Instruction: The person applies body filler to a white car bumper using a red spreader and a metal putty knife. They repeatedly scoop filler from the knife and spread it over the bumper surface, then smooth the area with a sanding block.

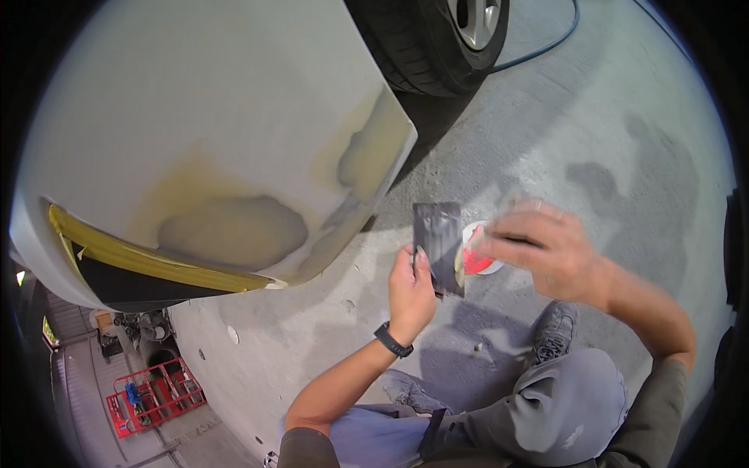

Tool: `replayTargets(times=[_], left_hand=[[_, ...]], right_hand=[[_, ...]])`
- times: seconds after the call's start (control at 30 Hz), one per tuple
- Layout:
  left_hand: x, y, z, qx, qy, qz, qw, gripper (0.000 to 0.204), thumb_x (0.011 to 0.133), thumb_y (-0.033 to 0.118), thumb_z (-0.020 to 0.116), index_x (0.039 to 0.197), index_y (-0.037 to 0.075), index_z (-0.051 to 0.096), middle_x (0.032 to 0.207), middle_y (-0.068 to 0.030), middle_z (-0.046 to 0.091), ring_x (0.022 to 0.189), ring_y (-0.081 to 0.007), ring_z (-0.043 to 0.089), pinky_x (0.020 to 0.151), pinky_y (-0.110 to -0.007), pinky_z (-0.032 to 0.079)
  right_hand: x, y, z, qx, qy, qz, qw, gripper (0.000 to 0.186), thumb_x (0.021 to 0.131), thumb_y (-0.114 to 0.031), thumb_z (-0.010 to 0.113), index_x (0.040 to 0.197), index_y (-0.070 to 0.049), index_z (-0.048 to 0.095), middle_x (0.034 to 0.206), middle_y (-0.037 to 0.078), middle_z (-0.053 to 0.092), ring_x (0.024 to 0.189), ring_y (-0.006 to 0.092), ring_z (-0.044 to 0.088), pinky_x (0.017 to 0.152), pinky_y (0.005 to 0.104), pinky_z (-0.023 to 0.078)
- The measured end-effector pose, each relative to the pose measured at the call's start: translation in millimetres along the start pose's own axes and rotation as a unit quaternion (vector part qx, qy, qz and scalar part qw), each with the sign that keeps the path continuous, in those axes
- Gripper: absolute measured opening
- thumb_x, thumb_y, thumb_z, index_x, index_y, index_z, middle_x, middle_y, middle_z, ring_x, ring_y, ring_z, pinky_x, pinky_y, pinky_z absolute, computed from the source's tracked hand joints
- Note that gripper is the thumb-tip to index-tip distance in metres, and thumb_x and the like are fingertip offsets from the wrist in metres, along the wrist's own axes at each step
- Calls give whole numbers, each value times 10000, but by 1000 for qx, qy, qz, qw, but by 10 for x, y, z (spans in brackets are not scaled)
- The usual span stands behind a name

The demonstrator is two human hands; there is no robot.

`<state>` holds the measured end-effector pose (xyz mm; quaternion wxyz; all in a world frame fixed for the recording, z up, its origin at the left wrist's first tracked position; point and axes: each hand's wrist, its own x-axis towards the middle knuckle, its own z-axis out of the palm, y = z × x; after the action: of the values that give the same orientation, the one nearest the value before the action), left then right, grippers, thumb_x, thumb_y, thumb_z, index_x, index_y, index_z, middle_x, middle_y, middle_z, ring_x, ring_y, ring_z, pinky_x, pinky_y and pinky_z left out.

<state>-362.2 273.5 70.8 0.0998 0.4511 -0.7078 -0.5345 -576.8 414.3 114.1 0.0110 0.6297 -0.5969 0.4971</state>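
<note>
My left hand (411, 292), wearing a dark wristband, grips a dark grey, flat rectangular piece (437, 238) by its left edge. A yellowish strip (459, 267) shows along its lower right side. My right hand (546, 243) is raised just to the right of it, its fingers smeared by motion. Below those fingers, a white round piece (493, 266) with a pinkish-red patch is partly hidden; whether I touch it cannot be made out. Left of my hands stands a pale car body panel (234, 101) with a dull yellow-grey patch (234, 232).
Yellow masking tape (168, 261) borders the panel's dark lower opening. A car wheel (437, 47) stands at the top, with a blue hose (542, 53) behind it on the concrete floor (312, 327). A red metal rack (156, 398) stands at lower left. My bent knee (562, 405) is close below.
</note>
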Motion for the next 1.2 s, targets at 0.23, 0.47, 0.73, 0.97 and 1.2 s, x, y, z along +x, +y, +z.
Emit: replayTargets(times=[0.23,0.47,0.73,0.97,1.2], left_hand=[[-146,-130,-39,-9,-28,-40,999,292,1151,217,524,1264,-36,616,875,-8,624,738,-82,547,671,-291,484],[-174,-362,-96,39,-44,7,998,277,1140,181,526,1275,-44,616,1000,-111,719,845,-147,662,759,-328,540],[-168,-405,-46,3,-61,-18,998,258,1143,164,519,1259,-43,622,968,-79,724,852,-133,656,768,-339,540],[-162,-452,21,4,-55,13,998,296,1146,216,527,1260,-42,618,933,-92,713,810,-134,639,749,-343,534],[-177,-408,151,-19,-70,2,997,296,1142,222,535,1251,-40,619,865,-91,682,771,-145,600,736,-347,517]], right_hand=[[1173,349,222,-225,178,-222,932,364,734,-241,741,1075,-238,870,1185,39,762,1088,244,702,1051,505,537],[1811,324,448,-247,368,-310,841,363,754,-212,776,1104,-256,861,1129,-10,755,1060,198,694,1052,458,514],[1577,283,330,-266,295,-265,879,357,752,-233,777,1096,-277,862,1109,-33,745,1046,173,689,1057,468,502],[1511,249,371,-258,256,-242,900,358,743,-267,750,1076,-295,879,1104,-40,757,1037,181,702,1059,450,506],[1622,239,340,-197,314,-257,893,318,761,-209,767,1067,-224,853,1104,-30,727,1057,169,667,1037,467,492]])
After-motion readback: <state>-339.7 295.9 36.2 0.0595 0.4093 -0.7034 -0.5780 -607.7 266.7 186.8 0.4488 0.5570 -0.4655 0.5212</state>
